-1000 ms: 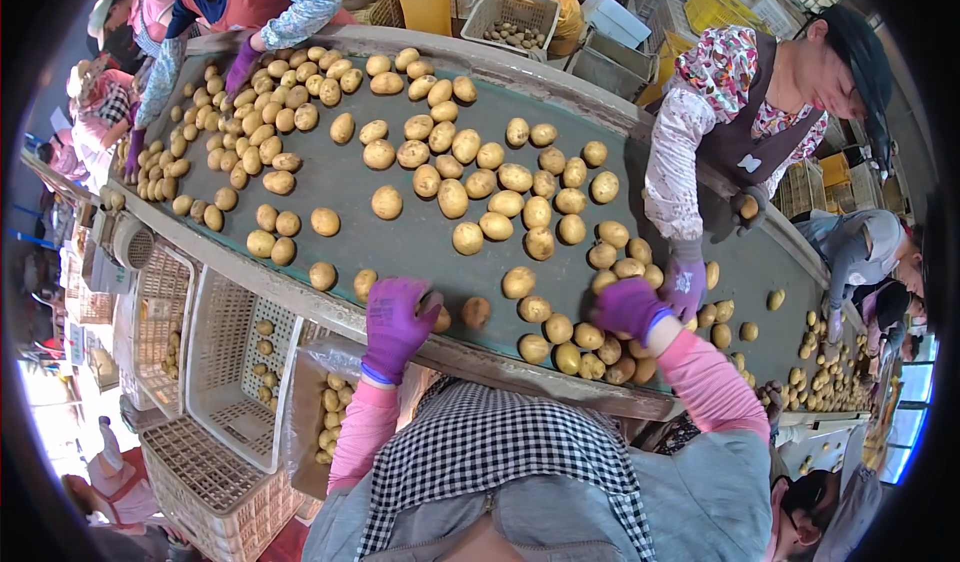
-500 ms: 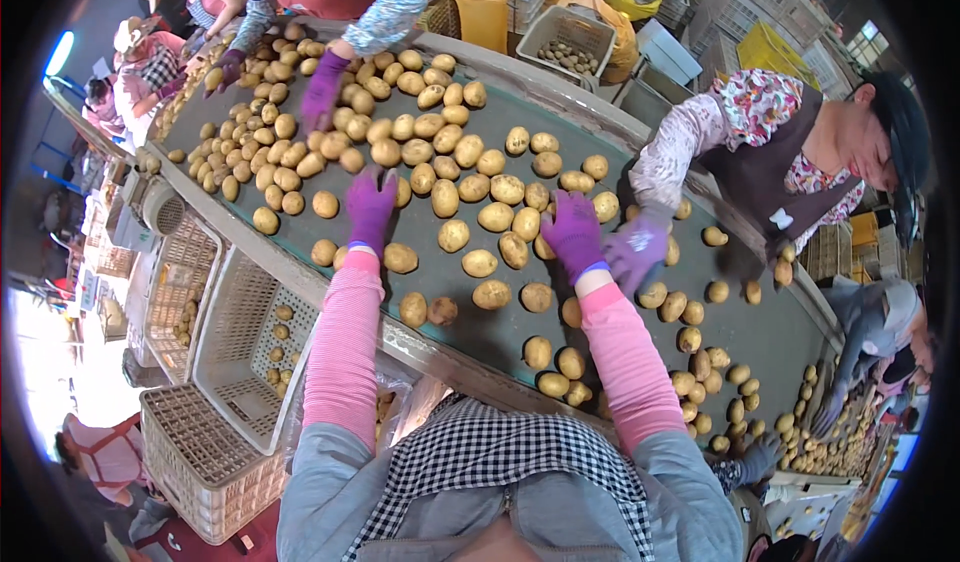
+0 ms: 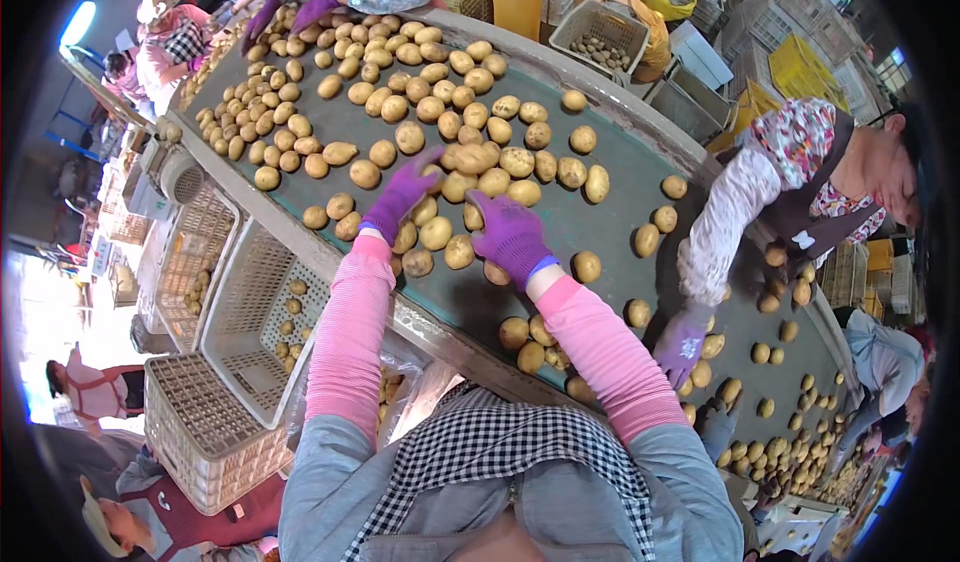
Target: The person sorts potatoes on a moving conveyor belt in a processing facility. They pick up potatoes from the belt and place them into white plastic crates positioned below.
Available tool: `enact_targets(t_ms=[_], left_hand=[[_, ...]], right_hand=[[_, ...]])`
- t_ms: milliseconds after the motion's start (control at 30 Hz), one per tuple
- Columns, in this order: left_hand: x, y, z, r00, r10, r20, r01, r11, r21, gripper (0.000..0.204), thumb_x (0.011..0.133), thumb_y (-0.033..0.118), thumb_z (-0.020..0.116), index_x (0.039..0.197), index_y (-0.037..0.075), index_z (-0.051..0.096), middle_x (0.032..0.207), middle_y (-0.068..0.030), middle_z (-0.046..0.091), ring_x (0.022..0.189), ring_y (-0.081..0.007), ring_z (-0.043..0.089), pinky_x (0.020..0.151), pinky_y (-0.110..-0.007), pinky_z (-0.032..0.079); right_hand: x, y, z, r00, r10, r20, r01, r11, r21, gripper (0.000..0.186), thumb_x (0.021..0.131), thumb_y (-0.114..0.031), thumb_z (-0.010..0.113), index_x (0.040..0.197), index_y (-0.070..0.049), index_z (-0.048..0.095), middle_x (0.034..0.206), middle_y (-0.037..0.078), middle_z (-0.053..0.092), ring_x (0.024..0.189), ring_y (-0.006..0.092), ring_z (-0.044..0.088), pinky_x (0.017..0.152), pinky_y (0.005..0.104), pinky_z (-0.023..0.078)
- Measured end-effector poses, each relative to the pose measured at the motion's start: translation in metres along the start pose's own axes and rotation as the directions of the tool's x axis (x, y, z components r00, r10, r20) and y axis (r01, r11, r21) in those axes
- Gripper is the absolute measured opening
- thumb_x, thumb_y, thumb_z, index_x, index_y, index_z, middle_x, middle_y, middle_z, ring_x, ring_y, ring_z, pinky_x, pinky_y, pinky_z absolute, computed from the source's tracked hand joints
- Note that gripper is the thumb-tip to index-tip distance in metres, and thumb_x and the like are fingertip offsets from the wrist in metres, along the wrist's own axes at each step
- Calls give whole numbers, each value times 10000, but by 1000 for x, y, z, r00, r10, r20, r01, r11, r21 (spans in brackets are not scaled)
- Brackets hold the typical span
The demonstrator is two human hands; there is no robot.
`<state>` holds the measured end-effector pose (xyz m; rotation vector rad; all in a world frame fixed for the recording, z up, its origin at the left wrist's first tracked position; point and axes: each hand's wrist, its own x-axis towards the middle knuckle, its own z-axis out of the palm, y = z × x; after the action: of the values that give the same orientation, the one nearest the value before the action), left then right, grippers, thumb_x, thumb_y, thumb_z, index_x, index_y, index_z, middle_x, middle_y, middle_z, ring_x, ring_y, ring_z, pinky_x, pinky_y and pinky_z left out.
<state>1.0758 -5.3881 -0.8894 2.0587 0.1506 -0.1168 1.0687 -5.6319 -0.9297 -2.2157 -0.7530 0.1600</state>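
Potatoes [image 3: 517, 162] lie spread over a dark green conveyor belt [image 3: 620, 212], with a close group of them between my hands. My left hand [image 3: 405, 194], in a purple knit glove, rests against the left side of this group, fingers stretched toward the upper right. From the right, my right hand [image 3: 512, 234], gloved the same way, touches the group with its fingers apart. Neither hand is closed round a potato. A knobbly potato [image 3: 470, 156] lies just past the left fingertips. My palms face down and are hidden.
Across the belt at the right, a co-worker's gloved hand [image 3: 682, 342] is over potatoes. Another co-worker's purple gloves [image 3: 318, 8] are at the far left. Plastic crates [image 3: 250, 337] stand below the belt's metal edge [image 3: 440, 337] at my left. A crate of small potatoes [image 3: 600, 42] stands beyond.
My hands have come closer together, the right one moving left, and potatoes are now bunched between them. The co-worker's hand at the right has moved down and away from mine.
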Motion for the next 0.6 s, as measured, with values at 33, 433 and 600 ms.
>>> enact_targets(t_ms=[33, 433, 600], left_hand=[[-9, 14, 1, 998, -20, 61, 21, 999, -24, 622, 1030, 285, 621, 1592, 83, 445, 1582, -109, 488, 1490, -236, 409, 1241, -372, 309], [-72, 78, 68, 972, -212, 100, 234, 852, -469, 484, 1100, 357, 497, 1451, 38, 592, 1379, -53, 646, 1242, -164, 599, 1078, -320, 475], [-107, 32, 121, 946, -133, 295, 301, 697, -651, 479, 1117, 401, 472, 1465, 87, 570, 1385, -63, 643, 1247, -163, 596, 1088, -309, 465]], right_hand=[[4, -1, 2, 999, 16, -43, -14, 999, 36, 663, 814, -282, 752, 1452, -240, 575, 1115, 147, 677, 1054, 350, 681, 884, 480, 556], [-45, 0, -13, 1000, -8, -18, 13, 957, 289, 644, 827, -216, 752, 1447, -149, 592, 1310, 190, 663, 1169, 385, 667, 986, 451, 556], [-106, 24, -59, 983, 126, 137, -185, 608, 772, 609, 875, -209, 759, 1435, -38, 591, 1241, 87, 679, 1040, 196, 651, 892, 321, 548]])
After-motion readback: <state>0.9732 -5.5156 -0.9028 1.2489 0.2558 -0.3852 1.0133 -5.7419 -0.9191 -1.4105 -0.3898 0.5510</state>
